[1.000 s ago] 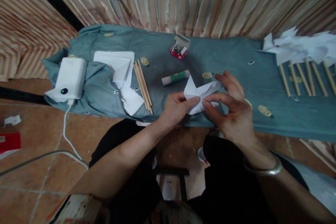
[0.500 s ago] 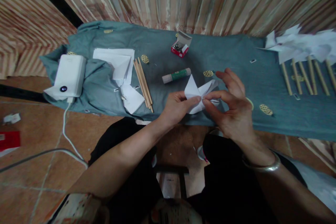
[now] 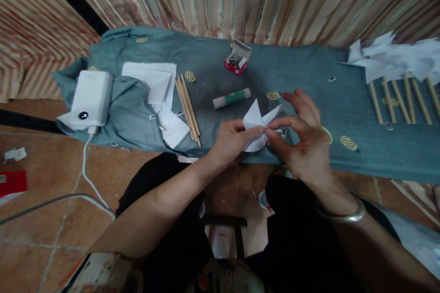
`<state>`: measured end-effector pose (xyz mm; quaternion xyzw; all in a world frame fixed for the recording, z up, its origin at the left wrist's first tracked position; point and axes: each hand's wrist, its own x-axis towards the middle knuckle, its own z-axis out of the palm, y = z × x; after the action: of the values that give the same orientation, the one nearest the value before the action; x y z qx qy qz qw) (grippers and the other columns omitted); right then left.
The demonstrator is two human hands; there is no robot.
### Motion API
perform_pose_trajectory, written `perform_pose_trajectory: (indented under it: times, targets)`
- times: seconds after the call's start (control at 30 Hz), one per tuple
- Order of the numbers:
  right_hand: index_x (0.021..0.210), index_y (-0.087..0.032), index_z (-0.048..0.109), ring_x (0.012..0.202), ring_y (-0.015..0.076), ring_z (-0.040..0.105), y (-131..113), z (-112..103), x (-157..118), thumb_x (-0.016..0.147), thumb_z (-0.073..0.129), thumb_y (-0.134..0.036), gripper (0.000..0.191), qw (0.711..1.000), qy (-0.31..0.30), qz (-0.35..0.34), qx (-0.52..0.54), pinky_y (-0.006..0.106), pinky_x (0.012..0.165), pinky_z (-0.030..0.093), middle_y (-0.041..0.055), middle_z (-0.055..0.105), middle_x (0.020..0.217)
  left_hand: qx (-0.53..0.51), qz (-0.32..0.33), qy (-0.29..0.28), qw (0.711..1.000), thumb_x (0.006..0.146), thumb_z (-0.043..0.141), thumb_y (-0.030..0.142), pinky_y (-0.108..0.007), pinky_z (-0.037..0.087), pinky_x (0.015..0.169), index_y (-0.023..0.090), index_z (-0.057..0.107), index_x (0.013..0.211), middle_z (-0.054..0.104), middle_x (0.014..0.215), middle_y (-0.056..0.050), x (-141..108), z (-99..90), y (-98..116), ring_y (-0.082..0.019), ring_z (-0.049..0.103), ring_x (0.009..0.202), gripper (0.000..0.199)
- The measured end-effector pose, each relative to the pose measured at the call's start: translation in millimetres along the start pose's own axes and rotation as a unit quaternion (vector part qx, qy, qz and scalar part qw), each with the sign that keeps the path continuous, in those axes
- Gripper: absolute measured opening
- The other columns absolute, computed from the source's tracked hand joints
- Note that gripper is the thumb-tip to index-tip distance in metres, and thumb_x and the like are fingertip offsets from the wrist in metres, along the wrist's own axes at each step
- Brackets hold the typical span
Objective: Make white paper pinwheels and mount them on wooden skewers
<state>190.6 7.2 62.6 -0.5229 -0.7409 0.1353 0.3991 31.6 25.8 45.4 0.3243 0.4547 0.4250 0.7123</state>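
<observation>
A folded white paper pinwheel [image 3: 253, 115] is held over the near edge of the cloth-covered table. My left hand [image 3: 231, 139] grips it from the left, thumb pressed on its middle. From the right, the thumb and index finger of my right hand [image 3: 302, 135] pinch at the pinwheel's centre, while the other fingers stick out. Whether a small pin sits between those fingertips I cannot tell. Just beyond the hands lies a green and white glue stick [image 3: 232, 98]. Behind it stands an open red box [image 3: 235, 59] of small metal pins.
Several wooden sticks [image 3: 188, 110] lie left of my hands, beside white paper sheets [image 3: 147, 71] and a folded paper piece [image 3: 173, 129]. A white power bank [image 3: 91, 98] with a cable sits at far left. Finished paper pinwheels [image 3: 398, 57] on sticks lie at far right.
The pinwheel has turned slightly in my fingers, and its right-hand blades show narrower than before. Both hands have stayed almost in place.
</observation>
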Motion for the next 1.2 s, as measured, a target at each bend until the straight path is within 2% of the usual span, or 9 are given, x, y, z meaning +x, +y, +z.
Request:
perform_pose_trajectory:
  times: [0.13, 0.23, 0.57, 0.83, 0.9, 1.0, 1.1, 1.2]
  targets:
    - [0.082, -0.023, 0.065, 0.143, 0.0327, 0.038, 2, 1, 0, 0.084, 0.066, -0.026, 0.003, 1.0, 0.003, -0.004, -0.01, 0.059, 0.115, 0.031, 0.0099, 0.057, 0.141, 0.003, -0.004, 0.002, 1.0, 0.065, 0.079, 0.024, -0.021, 0.039, 0.055, 0.015, 0.075, 0.068, 0.068, 0.063, 0.0, -1, 0.8, 0, -0.009, 0.054, 0.054, 0.011]
    - [0.082, -0.023, 0.065, 0.143, 0.0313, 0.038, 3, 2, 0, 0.084, 0.066, -0.028, 0.005, 1.0, 0.007, 0.001, -0.002, 0.058, 0.115, 0.032, 0.0107, 0.058, 0.14, 0.003, -0.002, 0.006, 1.0, 0.064, 0.08, 0.025, -0.021, 0.039, 0.055, 0.015, 0.075, 0.069, 0.068, 0.064, 0.001, 0, 1.0, 0, -0.009, 0.055, 0.055, 0.012]
    - [0.08, -0.028, 0.063, 0.143, 0.0316, 0.038, 0, 4, 3, 0.084, 0.068, -0.027, 0.006, 1.0, 0.004, 0.014, 0.013, 0.063, 0.116, 0.029, 0.0022, 0.058, 0.139, -0.017, -0.007, 0.012, 1.0, 0.065, 0.078, 0.024, -0.021, 0.042, 0.058, 0.014, 0.073, 0.068, 0.068, 0.064, 0.001, 2, 1.6, -1, -0.008, 0.055, 0.055, 0.011]
    - [0.082, -0.028, 0.063, 0.143, 0.0317, 0.039, -1, 5, 3, 0.084, 0.068, -0.026, 0.006, 1.0, 0.015, 0.007, 0.01, 0.062, 0.116, 0.03, 0.0017, 0.058, 0.138, -0.02, -0.015, 0.022, 0.999, 0.068, 0.075, 0.018, -0.021, 0.043, 0.058, 0.014, 0.072, 0.066, 0.068, 0.063, 0.001, 2, 4.7, 3, -0.008, 0.056, 0.053, 0.005]
    - [0.086, -0.029, 0.064, 0.143, 0.0326, 0.038, -2, 2, 3, 0.083, 0.069, -0.027, 0.007, 1.0, 0.019, 0.004, 0.012, 0.063, 0.116, 0.029, 0.0024, 0.057, 0.14, -0.022, -0.017, 0.025, 0.999, 0.068, 0.074, 0.018, -0.021, 0.043, 0.057, 0.014, 0.072, 0.066, 0.068, 0.063, 0.001, 3, 4.9, 3, -0.008, 0.056, 0.053, 0.005]
    - [0.101, -0.03, 0.066, 0.145, 0.0337, 0.036, 2, -5, 7, 0.082, 0.071, -0.029, 0.02, 0.999, 0.047, 0.004, 0.011, 0.063, 0.117, 0.027, 0.0048, 0.055, 0.143, -0.033, -0.024, 0.031, 0.999, 0.067, 0.074, 0.019, -0.021, 0.044, 0.056, 0.013, 0.072, 0.066, 0.069, 0.062, 0.001, 5, 3.7, 3, -0.009, 0.057, 0.053, 0.006]
    - [0.113, -0.028, 0.066, 0.142, 0.0347, 0.039, 14, -13, 16, 0.082, 0.071, -0.03, 0.031, 0.995, 0.099, 0.004, 0.015, 0.06, 0.118, 0.028, 0.0093, 0.056, 0.141, -0.055, -0.02, 0.033, 0.998, 0.063, 0.077, 0.021, -0.021, 0.044, 0.056, 0.013, 0.071, 0.066, 0.068, 0.061, 0.0, 9, 0.0, 1, -0.009, 0.058, 0.054, 0.01]
    - [0.114, -0.032, 0.067, 0.138, 0.032, 0.046, 31, -13, 26, 0.085, 0.068, -0.034, 0.029, 0.991, 0.12, 0.03, 0.05, 0.055, 0.116, 0.033, 0.0084, 0.061, 0.137, -0.09, -0.006, 0.046, 0.995, 0.059, 0.08, 0.023, -0.021, 0.045, 0.058, 0.012, 0.071, 0.065, 0.069, 0.062, 0.0, 12, -4.0, -2, -0.009, 0.058, 0.054, 0.015]
